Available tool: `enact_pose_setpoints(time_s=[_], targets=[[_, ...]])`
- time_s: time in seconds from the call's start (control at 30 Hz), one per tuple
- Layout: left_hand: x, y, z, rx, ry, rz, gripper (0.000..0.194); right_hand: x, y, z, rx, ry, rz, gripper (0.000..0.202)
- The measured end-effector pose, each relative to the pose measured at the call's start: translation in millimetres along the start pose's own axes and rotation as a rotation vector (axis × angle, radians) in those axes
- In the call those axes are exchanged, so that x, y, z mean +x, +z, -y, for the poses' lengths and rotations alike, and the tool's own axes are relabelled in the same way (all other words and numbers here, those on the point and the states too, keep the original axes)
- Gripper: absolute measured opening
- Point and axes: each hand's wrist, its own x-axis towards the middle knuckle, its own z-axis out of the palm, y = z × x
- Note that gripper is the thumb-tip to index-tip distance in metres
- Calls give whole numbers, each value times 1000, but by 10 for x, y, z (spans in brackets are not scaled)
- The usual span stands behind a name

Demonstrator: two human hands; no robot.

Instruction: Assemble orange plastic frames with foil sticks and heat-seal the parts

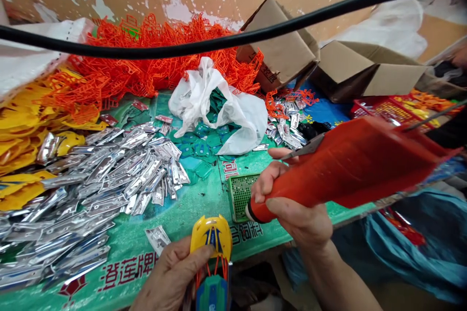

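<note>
While the left hand (175, 272) grips a yellow piece (209, 233) at the near edge of the table (189, 206), its thumb pressing on top and its fingers mostly hidden, orange strips (218, 266) run from the piece to a green part (211, 294) nearer the body. The piece looks like light, stiff plastic, perhaps slick on its glossy top; the sides of the yellow end seem the safest hold, since the thin strips may bend. To its right, the right hand (302, 221) is wrapped around the narrow end of a bulky red tool (343, 165), likely the heavier thing and best held there; its tip is apart from the yellow piece. The table edge slants away rightward, above a blue sack (430, 238). A loose plate (157, 239) lies just left of the yellow piece, and a green basket (241, 192) sits close behind the tool's tip. Between the basket and the heaped metal plates (120, 170), possibly sharp-edged, bare table gives the most room. Farther back are a white bag (237, 107) and a tangle of orange frames (164, 70), crossed in view by a black cable (219, 43).
</note>
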Motion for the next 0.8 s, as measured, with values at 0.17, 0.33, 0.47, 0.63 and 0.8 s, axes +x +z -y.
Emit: enact_pose_setpoints(time_s=[0.17,0.33,0.47,0.63,0.8], targets=[[-3,5,-2,6,19,-16,30,-7,-8,-36,-53,-28,-27,46],[-1,18,-21,-7,52,-25,37,-18,-11,-47,-86,-48,-28,40],[-8,-1,-20,-18,31,-29,43,-8,0,-41,-79,-48,-29,42],[-24,7,-41,-63,44,-66,34,-12,6,-36,-53,-31,-26,51],[-10,-11,-34,-99,35,-166,30,-34,0,-58,-62,-25,-46,57]])
